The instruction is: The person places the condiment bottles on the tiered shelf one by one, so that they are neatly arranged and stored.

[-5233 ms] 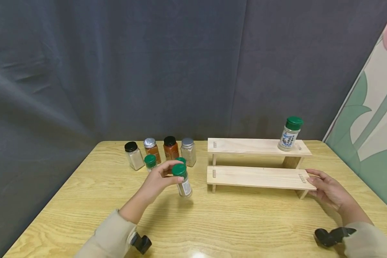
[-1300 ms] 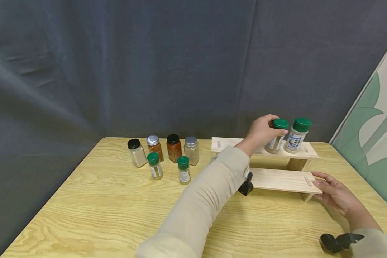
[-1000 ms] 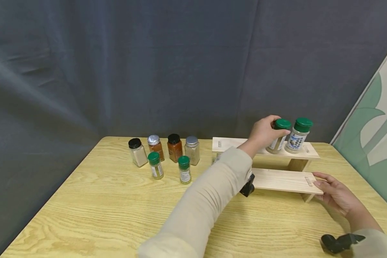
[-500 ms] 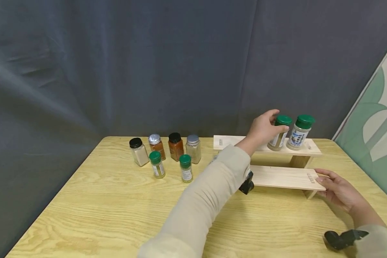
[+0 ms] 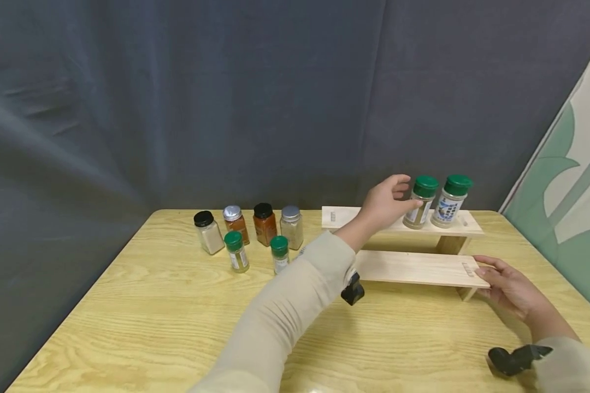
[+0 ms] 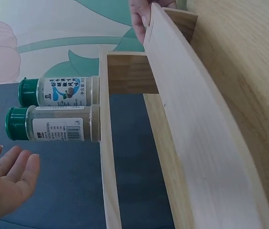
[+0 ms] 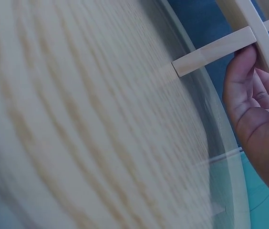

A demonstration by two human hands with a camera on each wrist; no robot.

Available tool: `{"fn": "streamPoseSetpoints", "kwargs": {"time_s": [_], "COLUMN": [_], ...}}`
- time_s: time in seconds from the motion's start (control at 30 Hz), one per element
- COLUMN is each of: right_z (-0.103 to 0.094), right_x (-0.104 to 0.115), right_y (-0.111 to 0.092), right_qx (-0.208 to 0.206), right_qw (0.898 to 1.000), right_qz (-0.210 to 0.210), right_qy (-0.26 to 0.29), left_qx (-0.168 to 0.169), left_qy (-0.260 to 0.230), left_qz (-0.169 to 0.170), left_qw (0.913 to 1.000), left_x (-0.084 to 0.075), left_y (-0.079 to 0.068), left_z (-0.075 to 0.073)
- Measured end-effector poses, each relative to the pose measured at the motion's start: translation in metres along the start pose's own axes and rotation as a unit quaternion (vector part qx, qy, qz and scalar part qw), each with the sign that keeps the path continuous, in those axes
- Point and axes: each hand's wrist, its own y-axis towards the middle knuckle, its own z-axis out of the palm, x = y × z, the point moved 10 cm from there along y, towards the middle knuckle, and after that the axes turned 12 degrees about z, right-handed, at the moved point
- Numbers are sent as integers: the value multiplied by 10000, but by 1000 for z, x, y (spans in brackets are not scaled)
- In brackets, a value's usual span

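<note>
On the upper shelf of a two-tier wooden spice rack [image 5: 408, 267] stand two green-capped spice jars side by side, both upright. My left hand [image 5: 381, 206] is just left of the nearer-in jar [image 5: 417, 213], fingers spread and loose; the left wrist view shows a gap between the fingers [image 6: 20, 167] and that jar [image 6: 58, 125]. The other jar [image 5: 446, 208], with a blue-and-white label, is at the shelf's right end. At the right end of the lower board, my right hand [image 5: 508, 286] grips the rack, thumb on the board and fingers around its edge [image 7: 263, 90].
Left of the rack, a back row holds a black-capped pale jar [image 5: 210, 237], two orange-red jars [image 5: 236, 226] [image 5: 265, 226] and a silver-capped jar [image 5: 292, 229]. Two small green-capped jars [image 5: 236, 254] [image 5: 279, 256] stand in front. A dark curtain [image 5: 255, 109] hangs behind the table.
My left hand has carried a green-capped jar from the table onto the upper shelf, let go of it and drawn back leftward. The right hand keeps its grip on the rack.
</note>
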Motion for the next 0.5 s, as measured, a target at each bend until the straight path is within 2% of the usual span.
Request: {"fn": "streamPoseSetpoints", "kwargs": {"time_s": [0.33,0.5], "right_z": [-4,-3], "right_x": [0,2], "right_y": [0,-1], "right_qx": [-197,-157], "right_qw": [9998,9999], "right_qz": [15,15], "right_qy": [-91,-31], "left_qx": [-53,-124], "left_qy": [-571,-698], "left_qz": [79,171], "left_qw": [9983,9973], "left_x": [7,10], "left_y": [-21,-31], "left_z": [-14,-24]}}
